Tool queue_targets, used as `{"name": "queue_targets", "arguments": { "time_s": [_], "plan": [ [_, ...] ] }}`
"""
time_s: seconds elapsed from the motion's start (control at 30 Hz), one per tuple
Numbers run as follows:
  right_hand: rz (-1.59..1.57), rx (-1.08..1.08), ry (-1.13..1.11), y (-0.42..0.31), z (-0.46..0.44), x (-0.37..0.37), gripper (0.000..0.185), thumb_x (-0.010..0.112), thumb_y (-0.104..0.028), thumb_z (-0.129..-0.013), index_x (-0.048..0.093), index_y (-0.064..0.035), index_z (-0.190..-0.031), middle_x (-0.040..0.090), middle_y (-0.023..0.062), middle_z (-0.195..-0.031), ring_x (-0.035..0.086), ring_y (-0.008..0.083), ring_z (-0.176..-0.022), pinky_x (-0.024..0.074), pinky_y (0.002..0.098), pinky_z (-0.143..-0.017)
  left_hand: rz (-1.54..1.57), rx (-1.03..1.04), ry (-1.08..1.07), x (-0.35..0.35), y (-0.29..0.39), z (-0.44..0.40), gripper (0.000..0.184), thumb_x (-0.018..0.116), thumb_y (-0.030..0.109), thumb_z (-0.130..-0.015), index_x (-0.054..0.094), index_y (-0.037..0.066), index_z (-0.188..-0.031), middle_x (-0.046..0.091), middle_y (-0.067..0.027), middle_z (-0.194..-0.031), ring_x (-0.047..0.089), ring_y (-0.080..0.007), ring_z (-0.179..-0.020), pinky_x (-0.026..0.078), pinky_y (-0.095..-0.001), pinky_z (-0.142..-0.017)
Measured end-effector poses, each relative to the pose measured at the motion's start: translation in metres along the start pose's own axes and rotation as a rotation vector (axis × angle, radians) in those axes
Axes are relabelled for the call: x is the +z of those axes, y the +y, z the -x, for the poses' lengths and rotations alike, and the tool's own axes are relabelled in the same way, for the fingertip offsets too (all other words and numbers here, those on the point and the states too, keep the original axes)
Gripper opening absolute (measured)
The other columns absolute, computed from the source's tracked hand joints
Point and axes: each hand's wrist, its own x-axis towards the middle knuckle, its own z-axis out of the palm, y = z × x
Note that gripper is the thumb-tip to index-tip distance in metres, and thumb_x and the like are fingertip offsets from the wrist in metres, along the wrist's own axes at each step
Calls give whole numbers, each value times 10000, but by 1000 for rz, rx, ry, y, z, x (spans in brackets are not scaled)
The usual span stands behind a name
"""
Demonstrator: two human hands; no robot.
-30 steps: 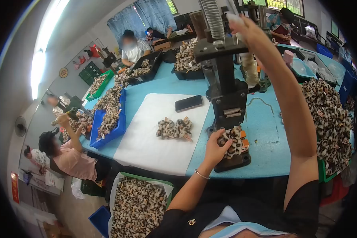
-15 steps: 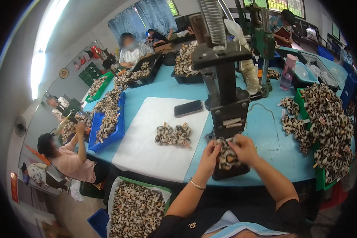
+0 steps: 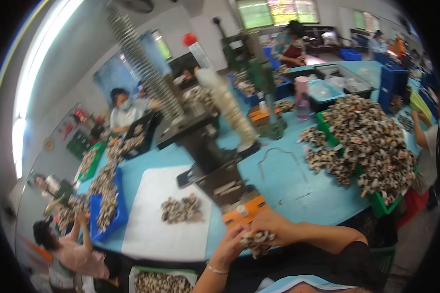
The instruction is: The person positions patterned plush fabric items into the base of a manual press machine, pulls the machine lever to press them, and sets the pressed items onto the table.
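Between both hands, close to the table's front edge, is a small fluffy black, white and brown plush piece point(image 3: 257, 240). My left hand point(image 3: 230, 243) grips it from the left, closed. My right hand point(image 3: 275, 226) is closed on its upper right side, with the fingers partly hidden. Just beyond the hands, an orange block point(image 3: 244, 210) sits at the foot of a dark hand press point(image 3: 208, 151) with a big coil spring. More plush pieces point(image 3: 182, 209) lie on a white sheet point(image 3: 144, 234) to the left. A dark phone point(image 3: 185, 178) lies partly behind the press.
A heaped green crate point(image 3: 384, 207) of plush pieces stands at right, with loose ones point(image 3: 322, 155) beside it. A blue tray point(image 3: 120, 215) is at left. A pink bottle point(image 3: 302, 97) stands behind. Several people work around the blue table point(image 3: 288, 185).
The view has turned to the right and tilted. My hands have drawn the plush piece back from the press foot toward me. The orange block there now shows.
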Motion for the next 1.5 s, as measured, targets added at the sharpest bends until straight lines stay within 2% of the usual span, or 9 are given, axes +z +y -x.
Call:
{"name": "queue_targets", "arguments": {
  "time_s": [0.33, 0.47, 0.63, 0.83, 0.9, 1.07, 1.17, 1.27, 1.5],
  "plan": [
    [26, 118, 98, 2, 16, 15, 403, 805, -305, -775, 588, -72, -1022, 558, 141, -1010, 560, 363, -956, 457, 428, -813, -602, 373, 286, 29, -8, -15, 76, 463, 7, -1001, 530, 21, -967, 572, -41, -940, 529, -92, -853, 430, -225, -790],
    [-8, 202, 63, 9, 19, 22, 367, 799, -187, -759, 632, -64, -1063, 602, 122, -1082, 580, 329, -1029, 460, 409, -896, -875, 550, 349, 32, -11, -21, 108, 434, 40, -1022, 524, 14, -968, 541, -60, -985, 509, -124, -899, 421, -250, -874],
    [211, 129, 129, 7, 13, 30, 404, 784, -145, -738, 603, -40, -1083, 611, 132, -1001, 597, 343, -964, 478, 432, -834, -927, 419, 579, 23, -11, -17, 127, 459, 106, -1041, 541, 30, -982, 589, -6, -850, 529, -70, -763, 453, -221, -701],
    [342, 315, 287, 20, 6, 44, 377, 751, -98, -721, 569, -29, -1044, 616, 157, -925, 611, 374, -858, 492, 456, -711, -522, 304, 551, -7, -20, -24, 122, 483, 139, -1041, 531, 51, -971, 558, 32, -806, 512, -43, -739, 435, -201, -669],
    [348, 341, 320, 27, -5, 48, 367, 752, -107, -729, 567, -27, -1035, 618, 165, -911, 612, 382, -849, 491, 464, -692, -351, 377, 471, -4, -12, -26, 24, 524, 81, -1010, 510, 62, -1016, 559, 2, -933, 535, -66, -858, 455, -214, -732],
    [407, 500, 229, 52, -31, 47, 371, 765, -145, -763, 566, 0, -1041, 640, 195, -911, 613, 406, -852, 493, 479, -698, -175, 491, 451, -14, -7, -47, 214, 580, -2, -963, 490, 65, -1146, 591, -56, -1116, 575, -114, -1025, 461, -253, -897],
    [290, 615, 57, 58, -39, 35, 365, 774, -168, -798, 584, 7, -1056, 672, 203, -976, 653, 369, -884, 519, 429, -746, -99, 509, 496, -19, -9, -57, 236, 566, 2, -971, 494, 60, -1188, 607, -74, -1138, 581, -125, -1047, 460, -270, -918],
    [-209, 747, 134, 62, -41, 29, 348, 773, -173, -834, 602, 7, -1077, 692, 170, -1027, 683, 261, -915, 527, 351, -806, -120, 538, 531, -22, -13, -64, 239, 537, -27, -968, 493, 54, -1189, 618, -79, -1122, 585, -131, -1052, 459, -275, -924],
    [-498, 916, 196, 65, -29, 27, 266, 722, -156, -897, 620, 18, -1071, 677, 72, -1004, 616, 126, -898, 511, 285, -801, -178, 430, 566, -21, -1, -75, 311, 452, -133, -909, 475, 41, -1165, 631, -84, -1076, 604, -140, -1011, 469, -272, -906]
  ]
}}
